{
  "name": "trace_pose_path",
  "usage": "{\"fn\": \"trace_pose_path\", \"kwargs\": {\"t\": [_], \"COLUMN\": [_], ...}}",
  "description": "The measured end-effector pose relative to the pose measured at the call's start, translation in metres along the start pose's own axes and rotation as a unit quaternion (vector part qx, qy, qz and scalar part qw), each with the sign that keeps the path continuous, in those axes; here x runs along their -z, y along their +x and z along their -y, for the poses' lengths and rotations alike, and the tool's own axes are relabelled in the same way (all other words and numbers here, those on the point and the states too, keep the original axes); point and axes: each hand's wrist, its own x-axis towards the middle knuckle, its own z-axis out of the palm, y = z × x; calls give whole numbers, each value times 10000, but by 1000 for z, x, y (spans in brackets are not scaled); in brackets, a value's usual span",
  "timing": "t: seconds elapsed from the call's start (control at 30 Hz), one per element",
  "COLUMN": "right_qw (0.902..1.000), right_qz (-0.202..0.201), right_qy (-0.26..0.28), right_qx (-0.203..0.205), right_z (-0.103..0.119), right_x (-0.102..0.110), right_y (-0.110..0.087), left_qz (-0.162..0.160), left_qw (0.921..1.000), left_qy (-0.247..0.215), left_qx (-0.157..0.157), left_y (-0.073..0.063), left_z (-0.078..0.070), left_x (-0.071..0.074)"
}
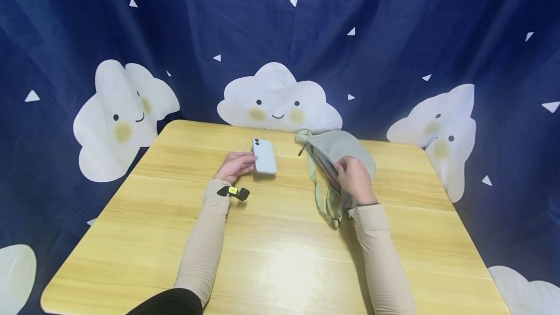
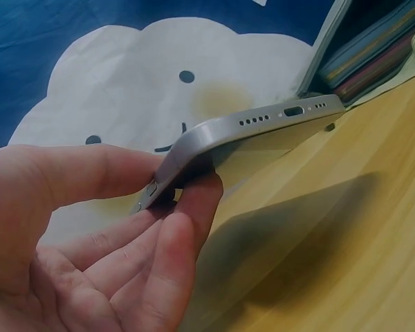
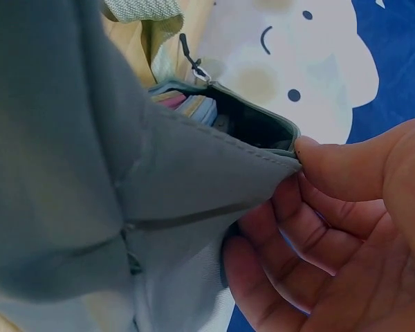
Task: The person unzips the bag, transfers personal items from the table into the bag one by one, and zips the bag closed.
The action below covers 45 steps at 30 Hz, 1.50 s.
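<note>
My left hand (image 1: 238, 165) pinches a pale smartphone (image 1: 264, 156) by its long left edge, thumb on the back and fingers beneath. The phone's camera side faces up, and in the left wrist view its charging-port edge (image 2: 292, 111) is tilted above the tabletop, casting a shadow. On the right, my right hand (image 1: 355, 179) pinches the edge of a grey-green sling bag (image 1: 345, 147) between thumb and fingers. The bag's zipped mouth gapes, and folded items with blue and pink edges (image 3: 200, 109) show inside it in the right wrist view.
The bag's strap (image 1: 319, 193) trails along its left side on the wooden table (image 1: 280, 256). A zipper pull (image 3: 187, 52) hangs at the end of the opening. Behind the table hangs a dark blue curtain (image 1: 262, 13) with smiling clouds.
</note>
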Motion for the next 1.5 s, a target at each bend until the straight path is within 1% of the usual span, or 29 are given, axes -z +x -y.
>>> {"fn": "trace_pose_path", "kwargs": {"t": [0.33,0.5,0.6,0.8,0.97,1.27,1.5], "right_qw": [10000,10000,10000,10000,10000,10000,10000], "right_qz": [10,18,9,12,9,-41,-35], "right_qy": [21,31,19,7,3,-6,-9], "right_qx": [12,-17,-25,-35,-32,13,-12], "right_z": [0,0,0,-2,-2,-1,-1], "right_x": [1,2,3,2,1,1,1], "right_y": [1,0,0,0,0,1,1], "left_qz": [121,246,248,265,357,483,584], "left_qw": [9996,9992,9990,9990,9985,9983,9976], "left_qy": [-235,-300,-359,-348,-416,-336,-362], "left_qx": [10,-51,-21,-1,40,52,57], "left_y": [-3,-2,-1,-3,-4,-7,-9], "left_z": [-3,-4,-4,-4,-4,-5,-3], "left_x": [-10,-16,-19,-27,-33,-46,-55]}}
